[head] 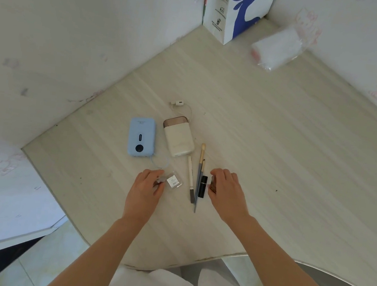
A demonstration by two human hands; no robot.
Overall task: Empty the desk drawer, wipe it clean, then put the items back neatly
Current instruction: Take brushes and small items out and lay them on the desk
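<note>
Drawer items are lying in a cluster on the counter (267, 133): a blue power bank (141, 136), a cream one (178, 139) beside it, then a pen (190, 178), brushes (200, 168) and a black tube (203, 186). The left hand (147, 189) is pinching a small clear case (173, 181). The right hand (228, 190) is closing its grip on a small brown thing (213, 185). A bag (237, 8) is standing in the far corner.
</note>
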